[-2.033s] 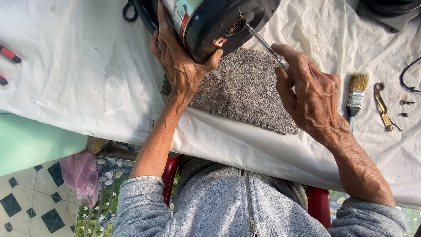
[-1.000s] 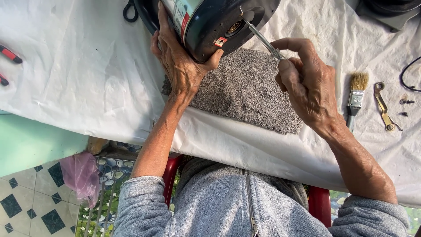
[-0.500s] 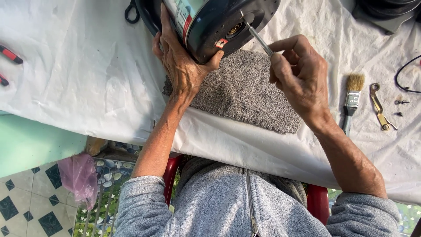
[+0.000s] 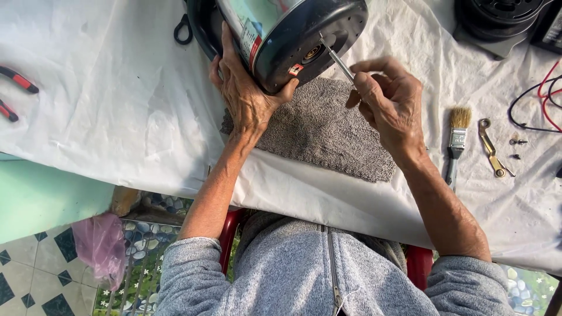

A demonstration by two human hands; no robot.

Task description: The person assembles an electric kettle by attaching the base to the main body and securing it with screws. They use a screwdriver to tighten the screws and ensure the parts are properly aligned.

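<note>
While the grey zip-up top (image 4: pixel 328 275) fills the frame at 6 o'clock, both forearms reach up over the tabletop (image 4: pixel 105 105), which is draped in white cloth. Grey towel (image 4: pixel 319 129) lies flat on the cloth at centre, between the two hands. Left hand (image 4: pixel 246 96), at 11 o'clock of the towel: fingers spread wide and wrapped against the side and rim of a round black appliance (image 4: pixel 287 35), thumb hooked on its lower edge; the appliance is tipped so its black underside faces the camera, lower edge just above the towel. Right hand (image 4: pixel 389 105), at 2 o'clock of the towel: fingers pinched shut around the handle of a thin screwdriver (image 4: pixel 336 55), shaft slanting toward 11 o'clock, tip touching the appliance's underside. At 3 o'clock, well apart from the towel: paintbrush (image 4: pixel 455 143), brass-coloured metal piece (image 4: pixel 490 149), small screws (image 4: pixel 516 143). Farther, at 2 o'clock: red and black wires (image 4: pixel 535 99) and a second black part (image 4: pixel 497 20). At 9 o'clock: red-handled pliers (image 4: pixel 14 90).
</note>
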